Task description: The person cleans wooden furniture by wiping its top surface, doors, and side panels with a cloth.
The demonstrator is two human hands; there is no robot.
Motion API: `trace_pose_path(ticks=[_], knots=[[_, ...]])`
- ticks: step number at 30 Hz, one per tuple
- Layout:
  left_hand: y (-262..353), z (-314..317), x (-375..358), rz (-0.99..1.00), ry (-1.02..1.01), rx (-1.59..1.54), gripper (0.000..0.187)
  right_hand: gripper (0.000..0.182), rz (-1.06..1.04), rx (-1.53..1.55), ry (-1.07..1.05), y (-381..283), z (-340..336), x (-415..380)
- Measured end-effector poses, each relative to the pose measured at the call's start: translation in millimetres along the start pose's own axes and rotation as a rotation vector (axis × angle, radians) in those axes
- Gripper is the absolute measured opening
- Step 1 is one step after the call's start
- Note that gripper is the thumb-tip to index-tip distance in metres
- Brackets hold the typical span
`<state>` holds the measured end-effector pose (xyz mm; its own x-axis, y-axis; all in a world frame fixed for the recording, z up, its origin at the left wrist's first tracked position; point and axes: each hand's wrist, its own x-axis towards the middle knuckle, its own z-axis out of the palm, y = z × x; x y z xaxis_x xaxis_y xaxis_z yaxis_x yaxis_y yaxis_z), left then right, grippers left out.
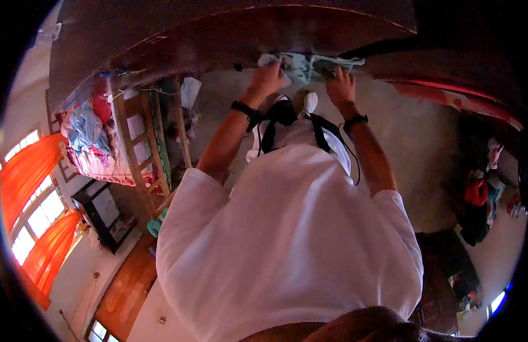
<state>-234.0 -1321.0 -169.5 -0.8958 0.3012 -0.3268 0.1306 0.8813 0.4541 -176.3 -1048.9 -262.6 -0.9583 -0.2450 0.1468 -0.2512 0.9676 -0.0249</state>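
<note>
A crumpled pale green-white cloth lies along the lower edge of a dark wooden piece of furniture. My left hand is closed on the left part of the cloth, and a dark band circles that wrist. On the cloth's right part, my right hand has its fingers bent around the fabric; this wrist also has a dark band. The fingertips of both hands are partly hidden by the folds. Below and between the hands show a white shoe and dark straps.
A wooden ladder leans against a bed with bunched blue cloth on the left. Orange curtains hang at bright windows. Bags and clothes are heaped on the right. Grey floor surrounds my feet.
</note>
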Motion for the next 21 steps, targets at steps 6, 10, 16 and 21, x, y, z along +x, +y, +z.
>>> trace_pose_path(ticks=[6, 10, 16, 21], knots=[[21, 34, 13, 0.271, 0.136, 0.232, 0.043, 0.033, 0.36, 0.098, -0.455, 9, 2, -18], [27, 62, 3, 0.318, 0.146, 0.381, 0.049, 0.038, 0.518, 0.355, -0.459, 2, -15, -27], [13, 62, 15, 0.466, 0.309, 0.444, 0.052, 0.045, 0.556, 0.746, -0.436, 26, 2, -40], [-9, 75, 24, 0.319, 0.388, 0.354, 0.046, 0.053, 0.299, 0.722, -0.611, 34, -33, -49]])
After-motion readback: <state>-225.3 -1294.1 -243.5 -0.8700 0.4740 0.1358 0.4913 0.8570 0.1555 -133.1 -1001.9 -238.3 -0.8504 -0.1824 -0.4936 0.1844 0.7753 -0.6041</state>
